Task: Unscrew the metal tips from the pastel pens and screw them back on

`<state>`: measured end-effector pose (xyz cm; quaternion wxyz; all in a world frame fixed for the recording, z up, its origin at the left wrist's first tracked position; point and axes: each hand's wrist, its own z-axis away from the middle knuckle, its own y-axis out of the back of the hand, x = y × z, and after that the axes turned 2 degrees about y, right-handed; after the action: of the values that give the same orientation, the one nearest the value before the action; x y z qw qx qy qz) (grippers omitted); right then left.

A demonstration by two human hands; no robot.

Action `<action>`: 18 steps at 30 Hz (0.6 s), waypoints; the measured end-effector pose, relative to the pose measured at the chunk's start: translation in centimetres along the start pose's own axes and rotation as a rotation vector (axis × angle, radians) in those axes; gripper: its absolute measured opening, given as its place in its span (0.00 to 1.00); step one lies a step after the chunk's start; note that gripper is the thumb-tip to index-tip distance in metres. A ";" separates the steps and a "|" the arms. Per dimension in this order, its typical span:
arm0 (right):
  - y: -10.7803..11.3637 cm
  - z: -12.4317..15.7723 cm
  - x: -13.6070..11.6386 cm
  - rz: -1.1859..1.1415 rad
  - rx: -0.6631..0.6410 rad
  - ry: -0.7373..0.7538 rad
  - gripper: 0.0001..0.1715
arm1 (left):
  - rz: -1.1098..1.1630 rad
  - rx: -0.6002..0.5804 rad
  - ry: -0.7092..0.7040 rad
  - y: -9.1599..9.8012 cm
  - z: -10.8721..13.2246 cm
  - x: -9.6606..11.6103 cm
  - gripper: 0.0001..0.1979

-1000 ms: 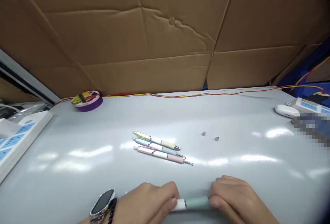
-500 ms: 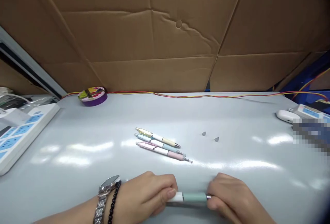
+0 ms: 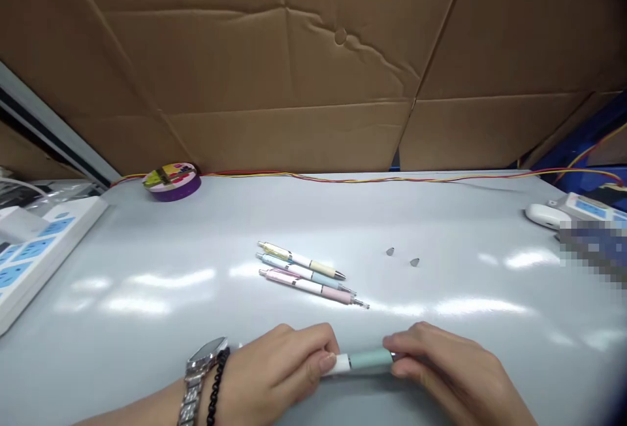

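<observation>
Low in the view, a pen (image 3: 371, 358) with a white barrel and mint-green grip lies across between my two hands. My left hand (image 3: 289, 364) is closed around its white end, hiding the rest of the barrel. The thumb and fingers of my right hand (image 3: 448, 364) pinch the dark metal tip. Above them on the table lie a yellow pen (image 3: 304, 261), a blue pen (image 3: 306, 274) and a pink pen (image 3: 313, 287), side by side. The yellow one has its metal tip cone; clear front parts show on the blue and pink ones. Two small metal cones (image 3: 390, 251) lie to their right.
A purple tape roll (image 3: 172, 182) sits at the back left, near red and yellow wires (image 3: 313, 178). A white power strip (image 3: 46, 249) lies at the left edge. On the right are a white rounded device (image 3: 547, 216) and another strip (image 3: 590, 207). Cardboard (image 3: 274, 73) stands behind.
My right hand has turned from a tighter fist to a fingertip pinch on the pen's tip. The pen's right end has risen slightly, and the view has shifted a little.
</observation>
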<state>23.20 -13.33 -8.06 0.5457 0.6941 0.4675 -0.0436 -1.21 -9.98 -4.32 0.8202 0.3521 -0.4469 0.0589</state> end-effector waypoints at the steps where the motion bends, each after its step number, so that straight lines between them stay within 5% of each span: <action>1: -0.1 0.0 -0.1 0.031 -0.012 -0.024 0.11 | -0.040 0.021 -0.002 -0.1 0.1 0.0 0.17; 5: 0.1 -0.4 -0.3 0.116 -0.123 -0.054 0.28 | -0.107 0.043 -0.017 -0.4 0.1 -0.1 0.16; 13: 1.3 -0.4 -0.2 -0.052 -0.014 0.046 0.09 | 0.153 -0.042 -0.032 0.3 -0.4 -0.1 0.16; 18: 0.6 -0.2 -0.4 -0.040 -0.002 0.007 0.09 | 0.121 -0.047 -0.012 0.3 -0.4 0.0 0.15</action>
<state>23.32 -13.43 -7.33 0.5437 0.6843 0.4832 -0.0517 -1.05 -9.53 -4.33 0.8206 0.3053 -0.4736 0.0956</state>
